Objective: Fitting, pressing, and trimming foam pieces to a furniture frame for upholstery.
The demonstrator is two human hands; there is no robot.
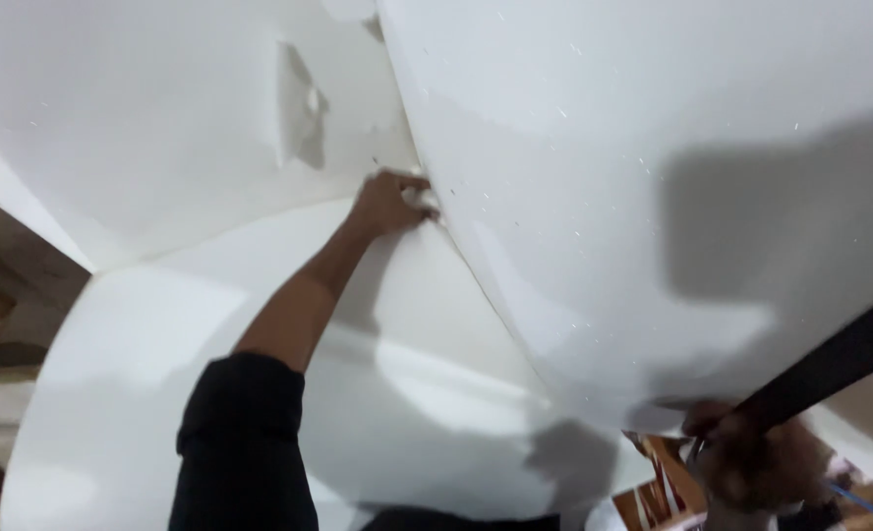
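Judging by its broad curl, we treat the large white sheet [604, 197] overhead as light, flexible and crease-prone, so the left hand [389, 202] pinches its edge while the right hand [741, 457], lower right, closes on a dark strap [830, 369].

Broad white sheets [594, 177] overlapping, curled across a surface hidden beneath, brown floor [4, 285] at left.
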